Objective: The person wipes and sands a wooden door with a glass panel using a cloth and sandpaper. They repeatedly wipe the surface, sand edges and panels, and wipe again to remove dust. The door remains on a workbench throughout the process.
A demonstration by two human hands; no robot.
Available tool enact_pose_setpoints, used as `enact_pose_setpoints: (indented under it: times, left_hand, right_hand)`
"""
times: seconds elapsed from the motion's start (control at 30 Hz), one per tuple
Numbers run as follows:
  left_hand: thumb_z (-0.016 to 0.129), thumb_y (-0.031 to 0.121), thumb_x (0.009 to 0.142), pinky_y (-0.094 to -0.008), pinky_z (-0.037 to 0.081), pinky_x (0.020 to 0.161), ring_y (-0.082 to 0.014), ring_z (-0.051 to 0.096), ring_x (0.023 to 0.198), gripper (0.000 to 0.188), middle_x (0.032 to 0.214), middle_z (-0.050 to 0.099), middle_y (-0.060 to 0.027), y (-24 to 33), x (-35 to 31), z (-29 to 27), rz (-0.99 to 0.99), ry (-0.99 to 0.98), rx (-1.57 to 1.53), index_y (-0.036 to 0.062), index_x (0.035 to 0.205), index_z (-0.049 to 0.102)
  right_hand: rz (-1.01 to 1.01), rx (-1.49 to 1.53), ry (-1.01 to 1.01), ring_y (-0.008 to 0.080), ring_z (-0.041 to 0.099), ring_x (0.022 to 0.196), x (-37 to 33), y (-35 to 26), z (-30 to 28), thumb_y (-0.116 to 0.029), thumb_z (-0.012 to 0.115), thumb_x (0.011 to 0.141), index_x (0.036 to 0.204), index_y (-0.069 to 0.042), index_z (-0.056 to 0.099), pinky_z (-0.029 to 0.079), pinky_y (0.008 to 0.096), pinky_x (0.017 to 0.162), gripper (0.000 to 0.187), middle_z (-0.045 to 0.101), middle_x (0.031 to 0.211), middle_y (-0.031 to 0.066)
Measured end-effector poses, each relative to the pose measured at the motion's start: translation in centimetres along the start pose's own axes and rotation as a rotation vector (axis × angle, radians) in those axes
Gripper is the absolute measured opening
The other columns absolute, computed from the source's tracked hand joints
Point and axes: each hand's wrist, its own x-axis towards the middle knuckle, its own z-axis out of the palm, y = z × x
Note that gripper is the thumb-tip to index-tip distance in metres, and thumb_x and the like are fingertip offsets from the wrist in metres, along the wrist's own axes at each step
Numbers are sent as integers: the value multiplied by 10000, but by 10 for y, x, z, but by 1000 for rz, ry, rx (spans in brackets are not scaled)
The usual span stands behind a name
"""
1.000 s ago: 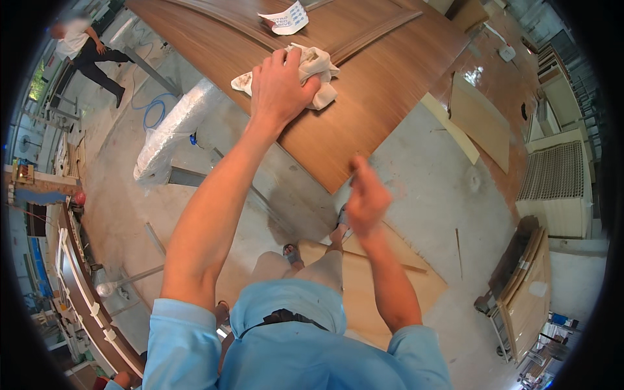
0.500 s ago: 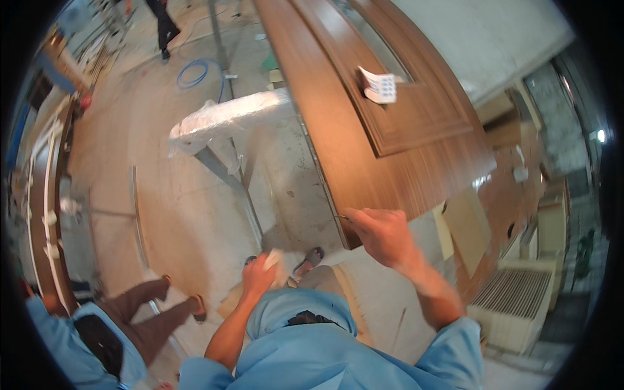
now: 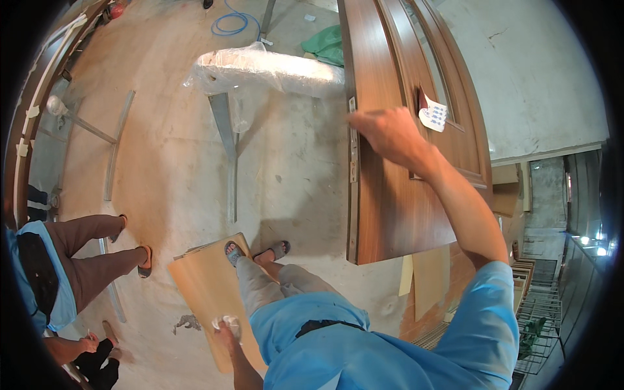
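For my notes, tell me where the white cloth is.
In the head view, the white cloth is at the lower left, held in the left hand, seen against the tan sheet on the floor.

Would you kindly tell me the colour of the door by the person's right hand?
The door is brown with wood grain, best seen in the head view.

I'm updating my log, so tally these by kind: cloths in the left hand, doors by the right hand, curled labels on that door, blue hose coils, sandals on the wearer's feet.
Cloth in the left hand: 1
Brown door by the right hand: 1
Curled label: 1
Blue hose coil: 1
Grey sandals: 2
Total: 6
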Motion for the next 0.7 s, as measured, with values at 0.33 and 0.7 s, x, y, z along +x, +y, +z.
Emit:
enact_pose_setpoints:
  times: [0.33, 0.7]
  left_hand:
    - [619, 285, 965, -365, 563, 758, -236, 700, 878, 432, 1021, 726, -146, 25, 9, 59, -138, -235, 25, -84, 1184, 664]
    - [575, 323, 939, -397, 534, 877, -310, 689, 1012, 514, 1144, 708, -208, 119, 62, 36, 8, -165, 55, -51, 1286, 640]
  right_hand:
    - [-452, 94, -455, 259, 719, 765, -114, -112, -31, -141, 586, 915, 1291, -129, 616, 576, 380, 602, 377, 691, 997, 83]
    - [-72, -217, -302, 283, 708, 688, -32, -28, -5, -112, 551, 943, 1265, -145, 614, 522, 416, 555, 329, 703, 823, 104]
